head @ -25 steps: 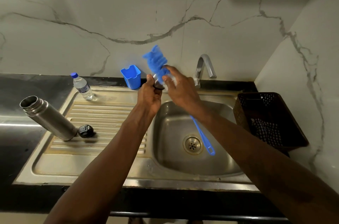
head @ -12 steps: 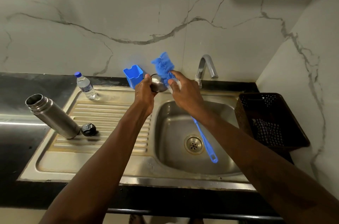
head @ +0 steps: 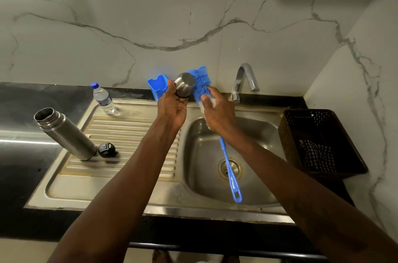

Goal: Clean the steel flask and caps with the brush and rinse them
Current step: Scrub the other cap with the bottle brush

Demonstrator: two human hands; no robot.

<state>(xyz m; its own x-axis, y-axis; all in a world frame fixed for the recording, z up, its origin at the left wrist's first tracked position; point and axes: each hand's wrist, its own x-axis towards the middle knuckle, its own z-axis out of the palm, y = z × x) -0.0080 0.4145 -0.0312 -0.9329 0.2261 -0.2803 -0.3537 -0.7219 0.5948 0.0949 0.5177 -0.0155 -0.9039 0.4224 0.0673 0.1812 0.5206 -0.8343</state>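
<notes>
Flask (head: 64, 133) sits lidless at the left of the drainboard (head: 129, 129), little black cap (head: 106, 150) just beside it. Left hand (head: 172, 107) grips the steel cap (head: 184, 84), brush (head: 201, 83) bristles right against it. Right hand (head: 217, 112) is wrapped round the brush near its head, handle hanging over the basin (head: 258, 133).

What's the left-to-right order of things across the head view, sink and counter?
steel flask → water bottle → blue holder → steel cap → brush → tap → dark basket. The black cap is left out because it overlaps the bottle's span.
</notes>
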